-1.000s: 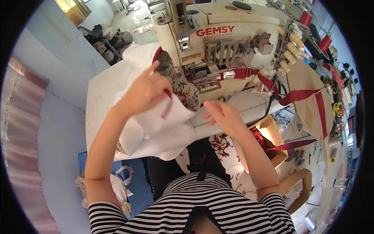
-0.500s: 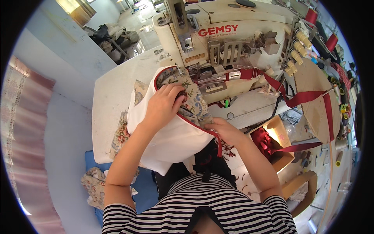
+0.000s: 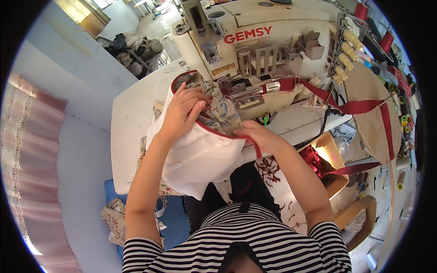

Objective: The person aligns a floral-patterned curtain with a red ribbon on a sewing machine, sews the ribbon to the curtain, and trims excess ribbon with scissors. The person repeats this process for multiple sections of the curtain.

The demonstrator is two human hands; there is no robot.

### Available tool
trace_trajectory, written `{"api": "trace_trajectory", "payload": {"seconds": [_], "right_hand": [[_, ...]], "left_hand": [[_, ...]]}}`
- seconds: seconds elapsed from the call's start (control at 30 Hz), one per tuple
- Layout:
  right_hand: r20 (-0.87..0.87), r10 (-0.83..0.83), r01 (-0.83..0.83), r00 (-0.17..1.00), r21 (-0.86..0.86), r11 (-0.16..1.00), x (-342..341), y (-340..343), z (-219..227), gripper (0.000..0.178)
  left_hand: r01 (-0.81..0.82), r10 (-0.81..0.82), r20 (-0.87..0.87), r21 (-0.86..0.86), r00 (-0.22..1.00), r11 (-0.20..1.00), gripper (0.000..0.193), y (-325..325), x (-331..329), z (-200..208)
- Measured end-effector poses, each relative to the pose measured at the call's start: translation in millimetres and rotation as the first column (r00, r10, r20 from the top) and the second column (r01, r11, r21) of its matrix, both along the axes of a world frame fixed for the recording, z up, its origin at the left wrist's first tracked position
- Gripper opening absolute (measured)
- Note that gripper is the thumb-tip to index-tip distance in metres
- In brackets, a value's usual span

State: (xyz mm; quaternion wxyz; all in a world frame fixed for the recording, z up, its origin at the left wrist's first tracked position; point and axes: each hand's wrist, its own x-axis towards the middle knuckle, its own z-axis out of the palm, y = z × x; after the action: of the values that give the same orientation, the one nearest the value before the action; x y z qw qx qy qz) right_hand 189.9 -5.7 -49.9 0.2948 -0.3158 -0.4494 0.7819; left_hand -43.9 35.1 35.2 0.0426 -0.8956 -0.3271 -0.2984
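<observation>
A white cloth piece (image 3: 200,154) with a floral patterned side (image 3: 221,109) and a dark red bound edge (image 3: 217,132) lies bunched at the front of an industrial sewing machine (image 3: 273,50). My left hand (image 3: 181,111) rests over its far left part, thumb apart and fingers stretched across the floral side. At the right corner my right hand (image 3: 258,136) pinches the cloth beside the red edge, where a loose tail of binding (image 3: 256,149) hangs. The far end of the edge lies close to the needle area; their exact contact is hard to make out.
Dark red tape (image 3: 359,108) runs from a cardboard disc (image 3: 371,125) into the machine's folder (image 3: 273,86). A cardboard box (image 3: 339,182) holds more red tape. Floral cloth (image 3: 114,218) lies low on the left by the white table (image 3: 125,132). Thread cones (image 3: 350,38) stand right.
My left hand has shifted slightly left and its fingers have lifted and straightened. The cloth has shifted left with it, and its right corner sits higher, with my right hand still pinching there.
</observation>
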Motion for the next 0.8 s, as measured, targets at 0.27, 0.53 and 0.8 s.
{"api": "trace_trajectory", "payload": {"seconds": [0.27,0.53,0.8], "right_hand": [[0.434,0.146,-0.235,0.889,0.159,0.959,8.4,-9.1,28.8,0.034],[0.026,0.159,-0.158,0.987,-0.035,0.987,24.4,-24.4,-2.3,0.035],[-0.065,0.093,-0.092,0.994,0.031,0.995,10.3,-5.1,4.9,0.039]], "left_hand": [[0.154,-0.174,-0.023,-0.363,0.984,0.919,0.014,-150.1,71.8,25.0],[-0.133,0.152,0.105,-0.17,0.983,0.976,0.023,-64.2,43.4,-21.2],[-0.025,0.062,0.192,-0.19,0.979,0.982,0.02,-18.8,26.2,-28.0]]}}
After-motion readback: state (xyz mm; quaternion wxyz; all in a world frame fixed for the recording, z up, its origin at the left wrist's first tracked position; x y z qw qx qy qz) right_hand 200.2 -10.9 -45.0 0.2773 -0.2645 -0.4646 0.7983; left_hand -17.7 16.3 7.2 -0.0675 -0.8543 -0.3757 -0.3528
